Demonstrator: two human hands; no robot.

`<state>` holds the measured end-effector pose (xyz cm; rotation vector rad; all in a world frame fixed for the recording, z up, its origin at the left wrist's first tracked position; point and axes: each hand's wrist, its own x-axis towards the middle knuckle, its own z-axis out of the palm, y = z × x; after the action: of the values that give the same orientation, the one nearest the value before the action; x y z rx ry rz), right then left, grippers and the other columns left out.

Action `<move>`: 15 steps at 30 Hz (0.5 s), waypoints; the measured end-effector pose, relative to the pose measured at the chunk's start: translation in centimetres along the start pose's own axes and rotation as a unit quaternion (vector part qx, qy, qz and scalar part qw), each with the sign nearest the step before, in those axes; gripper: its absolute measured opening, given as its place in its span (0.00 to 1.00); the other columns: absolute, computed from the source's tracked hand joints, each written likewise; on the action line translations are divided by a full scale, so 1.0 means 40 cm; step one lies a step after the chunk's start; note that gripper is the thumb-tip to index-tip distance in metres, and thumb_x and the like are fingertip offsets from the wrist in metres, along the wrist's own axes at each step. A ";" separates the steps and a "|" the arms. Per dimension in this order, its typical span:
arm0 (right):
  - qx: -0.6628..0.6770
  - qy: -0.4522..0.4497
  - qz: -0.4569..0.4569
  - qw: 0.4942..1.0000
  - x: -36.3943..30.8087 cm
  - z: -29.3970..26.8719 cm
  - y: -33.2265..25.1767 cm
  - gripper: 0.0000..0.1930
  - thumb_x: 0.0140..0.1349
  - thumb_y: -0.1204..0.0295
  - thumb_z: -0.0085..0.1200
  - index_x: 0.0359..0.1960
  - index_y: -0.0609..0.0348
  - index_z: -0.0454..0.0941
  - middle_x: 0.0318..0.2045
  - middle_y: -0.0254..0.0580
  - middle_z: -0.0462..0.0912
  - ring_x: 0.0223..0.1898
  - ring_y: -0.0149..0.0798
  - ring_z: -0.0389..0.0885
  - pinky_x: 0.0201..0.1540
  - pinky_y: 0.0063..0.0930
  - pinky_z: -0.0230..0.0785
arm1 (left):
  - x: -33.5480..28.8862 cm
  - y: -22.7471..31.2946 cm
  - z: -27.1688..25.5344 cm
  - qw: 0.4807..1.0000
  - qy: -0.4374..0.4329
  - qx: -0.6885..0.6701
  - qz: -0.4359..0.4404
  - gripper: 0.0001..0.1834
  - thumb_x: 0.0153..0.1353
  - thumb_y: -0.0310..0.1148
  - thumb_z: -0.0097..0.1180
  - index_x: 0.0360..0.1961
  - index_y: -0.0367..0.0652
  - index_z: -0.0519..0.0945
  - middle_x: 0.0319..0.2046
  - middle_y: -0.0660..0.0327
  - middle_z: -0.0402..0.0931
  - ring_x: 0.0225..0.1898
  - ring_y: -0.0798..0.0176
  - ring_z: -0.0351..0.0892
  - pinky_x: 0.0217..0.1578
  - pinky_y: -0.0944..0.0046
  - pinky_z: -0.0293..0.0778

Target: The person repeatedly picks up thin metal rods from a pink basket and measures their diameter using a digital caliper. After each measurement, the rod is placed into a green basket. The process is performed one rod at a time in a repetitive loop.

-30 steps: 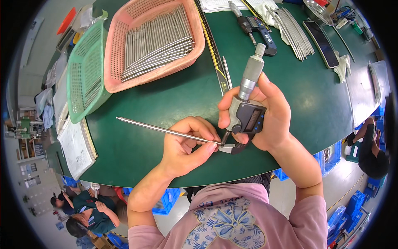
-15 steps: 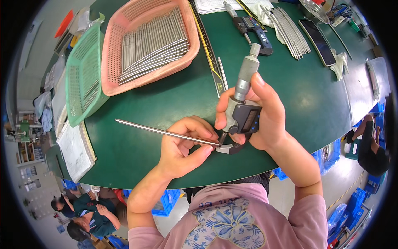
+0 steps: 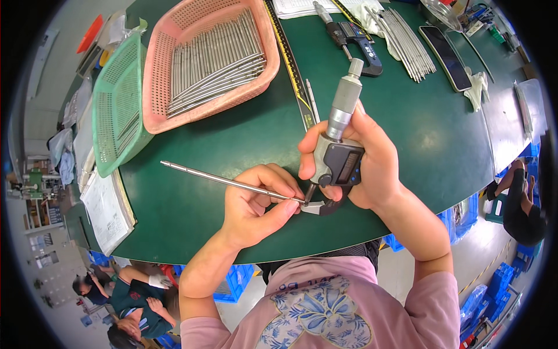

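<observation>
My right hand (image 3: 372,166) grips a grey digital micrometer (image 3: 340,145) upright, thimble pointing away from me. My left hand (image 3: 256,203) pinches one end of a thin steel rod (image 3: 221,181), which sticks out to the left over the green table (image 3: 232,139). The rod's near end sits between the micrometer's jaws, just below my right thumb.
A pink basket (image 3: 209,55) full of steel rods and a tilted green basket (image 3: 119,102) stand at the back left. A long ruler (image 3: 290,70), a digital caliper (image 3: 351,38), more rods (image 3: 407,43) and a dark slab (image 3: 444,49) lie at the back right. Papers (image 3: 107,209) lie at the left edge. People sit below.
Both hands hold the same grip on the rod and the micrometer. The view has shifted slightly; nothing else moved.
</observation>
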<state>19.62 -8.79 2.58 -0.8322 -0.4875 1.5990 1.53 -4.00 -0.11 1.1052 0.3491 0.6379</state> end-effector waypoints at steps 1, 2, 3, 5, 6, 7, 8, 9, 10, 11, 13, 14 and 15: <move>-0.001 -0.001 0.000 1.000 0.000 0.001 0.001 0.35 0.61 0.43 0.23 0.32 0.67 0.72 0.21 0.46 0.77 0.12 0.31 0.69 0.14 0.20 0.62 | 0.000 0.000 0.000 1.000 0.000 0.001 0.002 0.08 0.49 0.16 0.53 0.31 0.35 0.70 0.32 0.53 0.72 0.31 0.66 0.74 0.32 0.70 0.73; -0.003 -0.002 0.000 1.000 0.000 0.001 0.002 0.35 0.61 0.43 0.23 0.32 0.67 0.72 0.22 0.46 0.77 0.13 0.31 0.69 0.14 0.20 0.62 | 0.000 -0.001 0.001 1.000 0.000 0.002 0.004 0.08 0.49 0.16 0.53 0.31 0.35 0.70 0.32 0.53 0.72 0.31 0.66 0.74 0.32 0.70 0.73; -0.006 -0.002 -0.001 1.000 0.000 0.002 0.000 0.35 0.60 0.43 0.23 0.32 0.67 0.72 0.21 0.45 0.77 0.13 0.31 0.69 0.14 0.20 0.62 | 0.001 -0.002 0.001 1.000 0.000 0.003 0.006 0.08 0.49 0.16 0.53 0.31 0.35 0.70 0.32 0.53 0.72 0.30 0.66 0.74 0.32 0.70 0.73; -0.012 0.000 -0.002 1.000 -0.002 0.003 -0.003 0.36 0.60 0.43 0.24 0.32 0.67 0.72 0.21 0.45 0.77 0.13 0.31 0.69 0.14 0.20 0.62 | 0.000 -0.003 0.000 1.000 0.002 0.012 0.007 0.08 0.49 0.16 0.54 0.30 0.35 0.70 0.32 0.53 0.72 0.30 0.66 0.74 0.32 0.70 0.73; -0.013 -0.001 -0.001 1.000 -0.002 0.003 -0.003 0.36 0.59 0.42 0.24 0.32 0.67 0.72 0.21 0.45 0.77 0.13 0.30 0.69 0.14 0.20 0.62 | 0.000 -0.003 -0.001 1.000 0.003 0.017 0.008 0.08 0.49 0.16 0.54 0.30 0.35 0.70 0.32 0.53 0.72 0.30 0.66 0.74 0.32 0.70 0.73; -0.013 -0.001 -0.002 1.000 -0.001 0.002 -0.004 0.36 0.59 0.42 0.25 0.31 0.67 0.73 0.21 0.45 0.77 0.13 0.30 0.69 0.14 0.20 0.61 | 0.000 -0.004 0.000 1.000 0.004 0.016 0.006 0.08 0.49 0.16 0.54 0.30 0.35 0.70 0.31 0.53 0.72 0.29 0.66 0.74 0.32 0.70 0.73; -0.014 -0.001 -0.002 1.000 -0.001 0.002 -0.005 0.36 0.59 0.42 0.26 0.31 0.67 0.73 0.21 0.45 0.77 0.13 0.30 0.69 0.14 0.20 0.61 | 0.000 -0.003 0.000 1.000 0.006 0.016 0.004 0.08 0.49 0.16 0.54 0.30 0.35 0.69 0.31 0.53 0.72 0.29 0.66 0.74 0.32 0.70 0.73; -0.016 -0.001 0.000 1.000 -0.002 0.003 -0.005 0.36 0.58 0.41 0.27 0.31 0.67 0.73 0.21 0.45 0.77 0.13 0.30 0.69 0.14 0.19 0.61 | 0.000 -0.003 0.001 1.000 0.007 0.016 0.003 0.08 0.49 0.16 0.54 0.30 0.35 0.69 0.31 0.53 0.72 0.29 0.66 0.74 0.32 0.70 0.73; -0.018 -0.001 0.002 1.000 -0.003 0.004 -0.007 0.36 0.58 0.41 0.27 0.31 0.67 0.73 0.21 0.45 0.77 0.13 0.30 0.69 0.14 0.19 0.61 | -0.001 -0.003 0.002 1.000 0.008 0.014 0.000 0.08 0.49 0.16 0.54 0.30 0.35 0.69 0.31 0.53 0.72 0.30 0.66 0.74 0.32 0.69 0.73; -0.020 0.000 0.004 1.000 -0.003 0.005 -0.008 0.36 0.57 0.40 0.28 0.31 0.66 0.73 0.21 0.44 0.77 0.13 0.30 0.69 0.14 0.19 0.61 | -0.001 -0.002 0.003 1.000 0.009 0.013 -0.003 0.08 0.49 0.16 0.54 0.30 0.35 0.69 0.31 0.53 0.72 0.30 0.66 0.75 0.33 0.69 0.73; -0.025 0.002 0.002 1.000 -0.006 0.006 -0.008 0.35 0.56 0.40 0.29 0.31 0.66 0.73 0.21 0.45 0.77 0.12 0.30 0.68 0.14 0.19 0.60 | -0.001 -0.003 0.002 1.000 0.007 0.020 0.001 0.09 0.49 0.16 0.54 0.31 0.35 0.69 0.31 0.54 0.72 0.32 0.65 0.75 0.34 0.69 0.73; -0.027 0.003 0.001 1.000 -0.007 0.007 -0.008 0.35 0.56 0.40 0.30 0.31 0.66 0.73 0.21 0.45 0.77 0.12 0.30 0.68 0.14 0.19 0.60 | -0.001 -0.005 -0.001 1.000 0.003 0.029 0.008 0.09 0.49 0.16 0.54 0.31 0.35 0.69 0.32 0.54 0.72 0.32 0.65 0.75 0.34 0.68 0.73; -0.025 0.002 0.000 1.000 -0.007 0.007 -0.009 0.35 0.56 0.40 0.31 0.30 0.65 0.73 0.21 0.45 0.77 0.12 0.30 0.68 0.14 0.19 0.60 | -0.001 -0.007 -0.003 0.999 -0.001 0.037 0.015 0.09 0.48 0.16 0.54 0.31 0.35 0.69 0.32 0.54 0.71 0.33 0.65 0.75 0.35 0.68 0.73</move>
<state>19.65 -8.96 3.08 -0.8725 -0.5252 1.5903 1.51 -4.04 -0.40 1.1844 0.3579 0.6556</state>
